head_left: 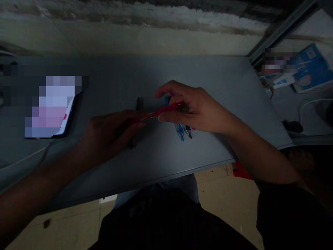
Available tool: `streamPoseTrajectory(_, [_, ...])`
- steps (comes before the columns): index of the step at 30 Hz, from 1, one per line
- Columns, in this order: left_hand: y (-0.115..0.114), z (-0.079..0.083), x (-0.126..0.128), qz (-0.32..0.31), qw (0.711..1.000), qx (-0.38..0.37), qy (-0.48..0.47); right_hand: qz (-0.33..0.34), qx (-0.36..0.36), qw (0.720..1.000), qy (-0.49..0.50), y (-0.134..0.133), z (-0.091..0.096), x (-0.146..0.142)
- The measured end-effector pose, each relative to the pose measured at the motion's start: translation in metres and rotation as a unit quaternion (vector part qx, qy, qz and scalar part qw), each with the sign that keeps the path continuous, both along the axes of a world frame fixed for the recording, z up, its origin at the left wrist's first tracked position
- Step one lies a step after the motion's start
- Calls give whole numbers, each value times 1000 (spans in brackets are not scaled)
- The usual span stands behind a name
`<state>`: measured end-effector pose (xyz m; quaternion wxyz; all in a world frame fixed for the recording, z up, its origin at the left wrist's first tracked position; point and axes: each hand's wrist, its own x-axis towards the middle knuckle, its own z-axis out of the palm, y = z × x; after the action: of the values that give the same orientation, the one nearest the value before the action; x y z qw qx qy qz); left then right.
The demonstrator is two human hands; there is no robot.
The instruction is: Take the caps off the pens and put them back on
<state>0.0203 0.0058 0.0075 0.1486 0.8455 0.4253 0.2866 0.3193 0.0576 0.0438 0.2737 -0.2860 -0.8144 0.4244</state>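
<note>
A red pen (161,110) with a clear part stretches between my two hands above the grey desk. My left hand (111,128) pinches its left end between thumb and fingers. At the other end, the thumb and fingers of my right hand (195,107) close on it, with the index finger raised and curved. Under my right hand lie a blue pen (179,132) and a dark-tipped clear pen (187,132), partly hidden by the hand. A dark, slim object (139,103) lies behind my left fingers; its middle is covered and its kind is unclear.
To the left, a lit screen device (68,119) with a blurred display lies by a pale cable (26,158). A blue booklet (312,69) and a black item (292,126) with a cable are at the right. The desk's front edge (166,177) runs before my lap.
</note>
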Motion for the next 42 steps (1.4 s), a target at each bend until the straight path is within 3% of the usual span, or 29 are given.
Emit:
streamPoseTrajectory(4, [-1,3,0,50,999,2,0,-16,20,999,31,7,1,6])
streamPoseTrajectory(10, [-6,10,5,42,999,0,-11,-14,-82,996,-37,6,2,1])
streamPoseTrajectory(15, [-8,12,4,84,995,45,-9,-39,-52,997,49,3,6,-2])
streamPoseTrajectory(20, [-7,13,1,40,996,80,1,-29,-91,995,16,1,6,-2])
streamPoseTrajectory(25, [-8,12,1,63,994,85,7,-41,-36,996,73,2,1,-2])
streamPoseTrajectory(30, [-8,11,2,45,997,63,-1,-44,-64,997,15,1,5,-2])
streamPoseTrajectory(35, [-7,12,2,52,997,62,-3,1,-26,999,29,3,4,0])
streamPoseTrajectory(39, [-8,15,2,32,999,31,8,21,-2,999,-27,3,7,3])
streamPoseTrajectory(42, [-8,15,-1,13,998,60,22,24,15,998,-47,0,11,0])
